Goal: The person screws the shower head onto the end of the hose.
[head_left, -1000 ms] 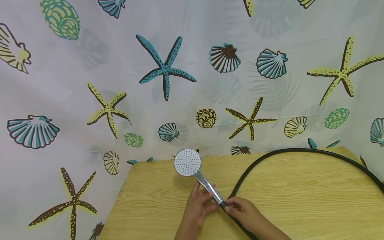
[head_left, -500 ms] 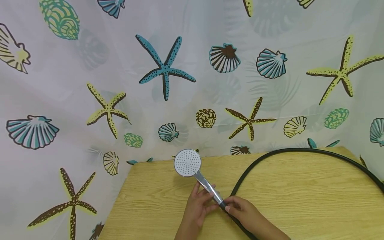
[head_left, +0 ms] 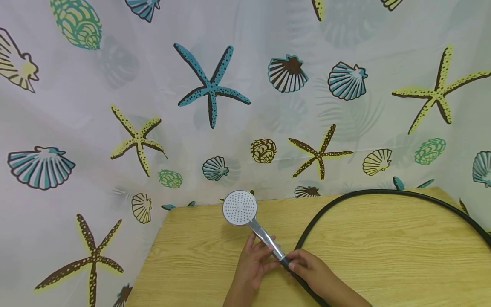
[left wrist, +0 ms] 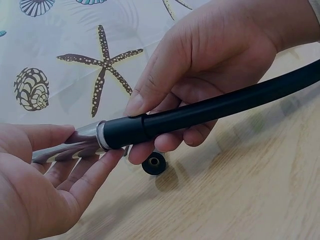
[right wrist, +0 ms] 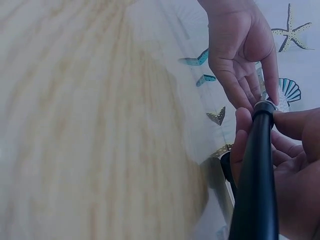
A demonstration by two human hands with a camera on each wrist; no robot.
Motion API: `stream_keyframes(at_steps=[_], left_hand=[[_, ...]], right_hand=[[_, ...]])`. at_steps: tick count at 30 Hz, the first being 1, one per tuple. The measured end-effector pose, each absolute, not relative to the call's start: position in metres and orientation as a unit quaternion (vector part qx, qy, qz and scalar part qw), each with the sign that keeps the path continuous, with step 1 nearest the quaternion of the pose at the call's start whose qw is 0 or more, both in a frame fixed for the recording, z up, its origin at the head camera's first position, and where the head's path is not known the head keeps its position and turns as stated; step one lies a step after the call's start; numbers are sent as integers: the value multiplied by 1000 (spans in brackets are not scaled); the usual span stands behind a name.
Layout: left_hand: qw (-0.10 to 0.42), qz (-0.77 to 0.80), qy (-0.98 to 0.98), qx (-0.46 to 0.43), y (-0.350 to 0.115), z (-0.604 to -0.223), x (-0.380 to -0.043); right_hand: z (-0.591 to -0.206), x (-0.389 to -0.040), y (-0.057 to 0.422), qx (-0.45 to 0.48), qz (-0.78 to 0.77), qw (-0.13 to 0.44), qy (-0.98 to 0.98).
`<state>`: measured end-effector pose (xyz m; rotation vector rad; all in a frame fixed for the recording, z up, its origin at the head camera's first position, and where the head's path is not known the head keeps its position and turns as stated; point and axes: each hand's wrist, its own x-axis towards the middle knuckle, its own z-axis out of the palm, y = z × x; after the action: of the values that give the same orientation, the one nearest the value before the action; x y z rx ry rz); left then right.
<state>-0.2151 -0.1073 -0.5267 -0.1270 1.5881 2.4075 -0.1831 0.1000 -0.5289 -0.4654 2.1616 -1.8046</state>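
A hand shower (head_left: 239, 207) with a round white spray face and a chrome handle points up and left above the table. My left hand (head_left: 253, 264) holds its chrome handle between thumb and fingers. My right hand (head_left: 312, 273) pinches the black collar (left wrist: 125, 131) at the end of a black shower hose (left wrist: 235, 102). The collar meets the handle's chrome rim, in line with it, and both hands are close together at this joint. From my right hand the hose runs down toward the lower edge of the head view.
The hose's far stretch (head_left: 360, 192) arcs over the back of the wooden table (head_left: 184, 260) and off to the right. A round black end with a brass-coloured centre (left wrist: 154, 163) shows below the joint. A white curtain (head_left: 245, 106) printed with shells and starfish stands behind and at both sides.
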Motion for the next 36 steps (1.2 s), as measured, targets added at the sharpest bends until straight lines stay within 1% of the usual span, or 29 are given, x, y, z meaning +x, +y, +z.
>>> stream_keyframes(at_steps=[26, 36], left_hand=[[121, 827, 548, -46, -105, -528, -215], [116, 826, 551, -38, -106, -525, -213]], right_hand=[[-531, -184, 102, -174, -633, 134, 742], [-529, -184, 101, -160, -641, 146, 737]])
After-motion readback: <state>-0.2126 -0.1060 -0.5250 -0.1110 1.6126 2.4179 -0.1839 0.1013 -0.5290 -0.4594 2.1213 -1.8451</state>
